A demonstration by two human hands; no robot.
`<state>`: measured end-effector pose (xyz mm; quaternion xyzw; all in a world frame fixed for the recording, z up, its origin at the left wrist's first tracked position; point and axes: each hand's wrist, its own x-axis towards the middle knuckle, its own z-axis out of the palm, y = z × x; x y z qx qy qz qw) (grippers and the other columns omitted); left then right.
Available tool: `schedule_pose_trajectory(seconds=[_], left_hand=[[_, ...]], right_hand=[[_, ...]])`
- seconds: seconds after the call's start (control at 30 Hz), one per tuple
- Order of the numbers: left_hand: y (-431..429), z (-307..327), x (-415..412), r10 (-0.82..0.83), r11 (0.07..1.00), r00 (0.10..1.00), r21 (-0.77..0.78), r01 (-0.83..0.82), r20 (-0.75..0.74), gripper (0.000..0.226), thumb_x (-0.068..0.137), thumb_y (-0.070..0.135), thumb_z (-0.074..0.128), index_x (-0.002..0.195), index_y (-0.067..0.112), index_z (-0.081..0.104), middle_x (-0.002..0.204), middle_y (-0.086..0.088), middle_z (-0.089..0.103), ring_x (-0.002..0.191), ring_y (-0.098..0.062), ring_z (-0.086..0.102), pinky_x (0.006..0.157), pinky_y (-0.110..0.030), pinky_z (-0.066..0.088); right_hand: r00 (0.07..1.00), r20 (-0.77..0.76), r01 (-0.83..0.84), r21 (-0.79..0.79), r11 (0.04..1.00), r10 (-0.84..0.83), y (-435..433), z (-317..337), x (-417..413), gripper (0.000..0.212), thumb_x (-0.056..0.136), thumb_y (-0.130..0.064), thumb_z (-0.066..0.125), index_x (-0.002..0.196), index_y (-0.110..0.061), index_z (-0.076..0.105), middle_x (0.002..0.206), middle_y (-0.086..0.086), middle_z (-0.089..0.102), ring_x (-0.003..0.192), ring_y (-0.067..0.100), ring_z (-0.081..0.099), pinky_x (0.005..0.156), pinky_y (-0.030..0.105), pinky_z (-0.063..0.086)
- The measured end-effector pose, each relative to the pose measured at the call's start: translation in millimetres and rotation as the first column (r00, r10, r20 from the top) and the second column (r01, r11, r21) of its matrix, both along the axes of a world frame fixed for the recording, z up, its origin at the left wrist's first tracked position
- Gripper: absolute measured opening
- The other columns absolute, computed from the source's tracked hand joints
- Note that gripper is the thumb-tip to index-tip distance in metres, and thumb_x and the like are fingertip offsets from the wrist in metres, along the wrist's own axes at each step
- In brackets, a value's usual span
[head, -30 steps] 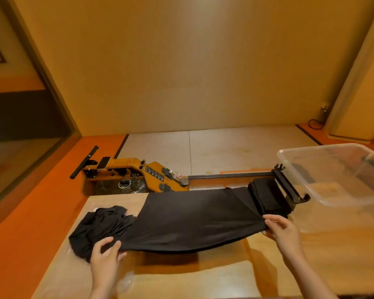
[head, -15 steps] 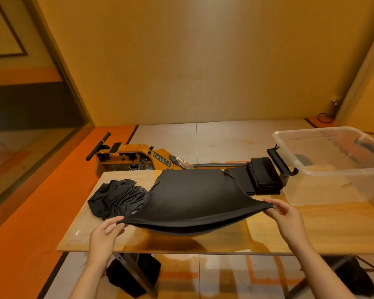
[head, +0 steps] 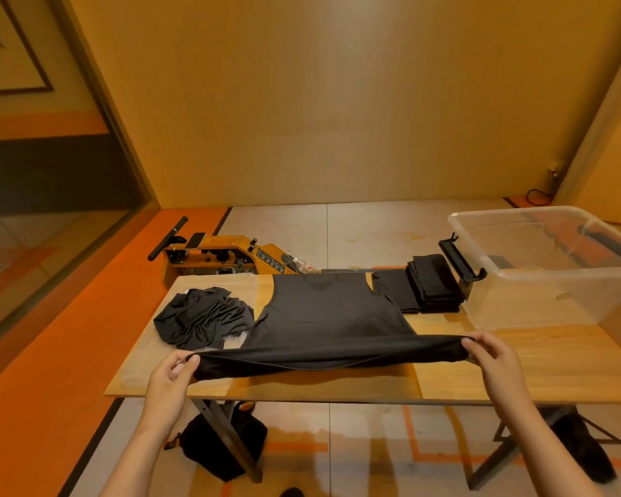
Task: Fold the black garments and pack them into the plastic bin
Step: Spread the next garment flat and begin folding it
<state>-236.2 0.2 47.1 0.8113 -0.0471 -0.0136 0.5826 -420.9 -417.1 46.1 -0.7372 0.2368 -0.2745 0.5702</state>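
While the left hand (head: pixel 171 374) and right hand (head: pixel 495 356) pinch the thin black fabric top's (head: pixel 323 310) hem, uneven pull could skew the fold. A slip would crumple it.

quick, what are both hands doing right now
Left hand: pinching the near left corner of the black garment.
Right hand: pinching its near right corner.

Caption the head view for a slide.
A black garment stretched between left hand and right hand over the table, plastic bin alongside.
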Motion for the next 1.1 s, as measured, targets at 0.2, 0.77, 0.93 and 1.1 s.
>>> schedule_pose_trajectory(seconds=[0.2,0.77,0.93,1.1], left_hand=[[2,-12,-6,-0.035,0.999,0.999,-0.007,0.034,-0.034,0.012,0.098,0.013,0.05,0.095,0.009,0.06,0.088,-0.002,0.07,0.089,-0.015,0.067,0.069,-0.024,0.054],[-35,-42,69,0.031,0.994,0.999,0.101,-0.028,-0.032,0.014,0.099,0.02,0.052,0.09,0.015,0.062,0.087,-0.009,0.064,0.086,-0.026,0.062,0.076,-0.049,0.052],[-69,-52,147,0.052,0.987,0.997,0.155,-0.043,-0.053,0.016,0.097,0.018,0.056,0.084,0.014,0.064,0.059,-0.007,0.054,0.063,-0.029,0.056,0.062,-0.037,0.048],[-113,-67,256,0.051,0.974,0.995,0.223,-0.032,-0.08,0.027,0.094,0.02,0.059,0.07,0.008,0.055,0.057,-0.01,0.048,0.057,-0.022,0.045,0.061,-0.034,0.036]], right_hand=[[0.998,-0.056,0.023,0.042,0.999,-0.021,1,-16,-9,0.016,0.095,-0.007,0.05,0.085,-0.008,0.062,0.087,0.014,0.061,0.084,0.025,0.057,0.066,0.032,0.044],[0.98,-0.184,0.096,0.088,0.992,-0.078,-13,-25,54,0.016,0.098,-0.017,0.05,0.094,-0.008,0.063,0.082,0.007,0.064,0.07,0.014,0.057,0.056,0.027,0.04],[0.949,-0.259,0.172,-0.051,0.984,-0.179,-41,-37,134,0.011,0.096,-0.017,0.055,0.09,-0.016,0.065,0.081,0.002,0.066,0.076,0.017,0.061,0.06,0.027,0.042],[0.884,-0.348,0.259,-0.191,0.947,-0.312,-82,-50,236,0.014,0.094,-0.021,0.056,0.102,-0.016,0.067,0.082,0.0,0.065,0.078,0.015,0.06,0.071,0.034,0.051]])
